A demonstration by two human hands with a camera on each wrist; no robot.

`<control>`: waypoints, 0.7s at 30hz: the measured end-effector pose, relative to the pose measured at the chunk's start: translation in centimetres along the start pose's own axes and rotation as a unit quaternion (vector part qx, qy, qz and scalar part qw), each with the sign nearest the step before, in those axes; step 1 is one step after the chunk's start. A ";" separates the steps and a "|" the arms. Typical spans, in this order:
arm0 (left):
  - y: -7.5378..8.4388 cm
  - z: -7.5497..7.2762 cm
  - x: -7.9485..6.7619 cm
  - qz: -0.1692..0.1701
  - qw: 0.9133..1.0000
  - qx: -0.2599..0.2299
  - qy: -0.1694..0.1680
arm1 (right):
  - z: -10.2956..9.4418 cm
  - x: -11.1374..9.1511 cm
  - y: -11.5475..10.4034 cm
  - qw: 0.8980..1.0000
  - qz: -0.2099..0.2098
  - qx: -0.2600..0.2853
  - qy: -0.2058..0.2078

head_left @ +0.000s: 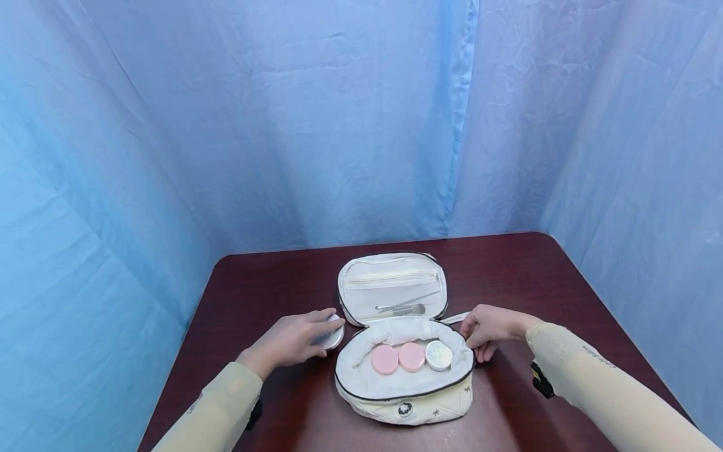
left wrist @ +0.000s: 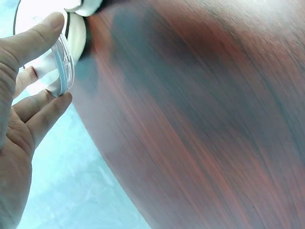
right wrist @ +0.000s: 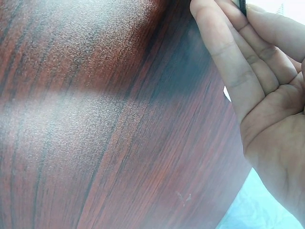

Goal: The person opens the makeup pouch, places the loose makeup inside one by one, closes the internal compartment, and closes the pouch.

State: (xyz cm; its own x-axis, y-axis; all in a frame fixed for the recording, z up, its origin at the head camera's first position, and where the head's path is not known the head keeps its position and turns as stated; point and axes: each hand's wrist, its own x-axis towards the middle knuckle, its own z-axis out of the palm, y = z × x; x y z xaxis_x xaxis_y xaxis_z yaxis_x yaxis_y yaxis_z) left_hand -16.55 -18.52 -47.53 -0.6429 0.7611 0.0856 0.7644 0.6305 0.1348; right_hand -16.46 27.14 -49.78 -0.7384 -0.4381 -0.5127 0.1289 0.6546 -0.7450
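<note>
The left hand grasped a round case, which stood tilted beside the bag. From the head, the case showed as little more than a pale disc partly covered by the fingers. The left wrist view gave its clear, see-through edge, with the thumb on one side and fingertips on the other.

The right hand pinched the bag's near side. The head view hid much of that grip behind the back of the hand; the right wrist view showed thumb and fingers meeting on a dark edge, though just a sliver of what they held came into that frame.

Only the head view took in the bag's inside. Between the two hands, a pink case lay nearest the left, a second pink case came next, and a silvery case lay closest to the right hand. Beyond the hands the lid lay opened back, with a brush and a slim stick on it. A pale strap reached toward the right hand. Under both hands spread the dark red tabletop, its streaked grain plainest in the wrist views.
</note>
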 end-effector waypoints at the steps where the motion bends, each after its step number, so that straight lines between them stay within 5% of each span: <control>1: 0.2 0.0 0.2 0.006 1.000 0.001 0.001 | 0.0 0.0 0.0 1.000 0.000 0.000 0.000; 21: 4.5 0.1 3.0 0.093 0.995 0.010 -0.013 | 0.0 0.3 0.3 1.000 0.006 -0.003 0.003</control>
State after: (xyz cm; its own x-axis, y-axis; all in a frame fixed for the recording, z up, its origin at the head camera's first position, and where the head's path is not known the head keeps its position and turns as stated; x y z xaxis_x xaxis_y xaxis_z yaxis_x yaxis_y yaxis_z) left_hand -15.02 -13.37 -46.75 -0.4883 0.8689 0.0808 0.8714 0.4805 0.0991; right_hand -16.60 27.21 -50.13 -0.7413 -0.4259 -0.5187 0.1335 0.6639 -0.7358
